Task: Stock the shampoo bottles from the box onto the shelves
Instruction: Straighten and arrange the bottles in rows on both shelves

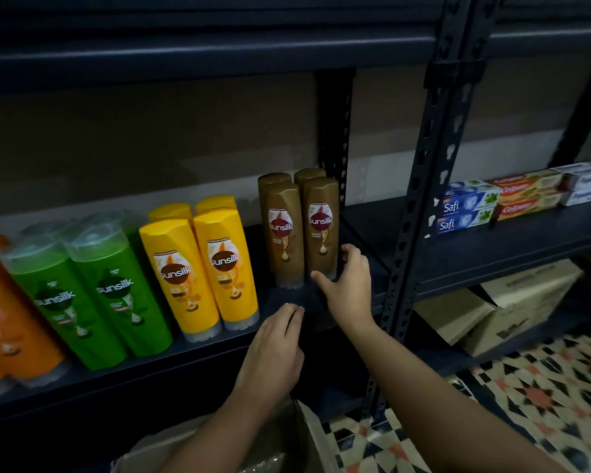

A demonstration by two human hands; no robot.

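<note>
Cardboard box (297, 435), lowest in frame, contents hidden. Left hand (273, 353): fingers straight and together, resting on the shelf (185, 349) edge, likely for support. Right hand (347, 285): thumb and fingers curled round the base of the front-right brown Sunsilk bottle (321, 227), apparently squaring it with its neighbour. Brown bottles stand upright in two-deep rows, labels forward; yellow Sunsilk bottles (205, 268) and green Sunsilk bottles (93, 295) alongside. Toothpaste cartons (464, 209) in the far bay.

Boxed toothpaste cartons sit in the neighbouring bay: blue Saft cartons (464, 208) stacked two high, red Colgate cartons (529, 196) beside them, white cartons (585, 182) farthest right. Below, cardboard cartons (498, 302) rest above a patterned tile floor (539, 397).
</note>
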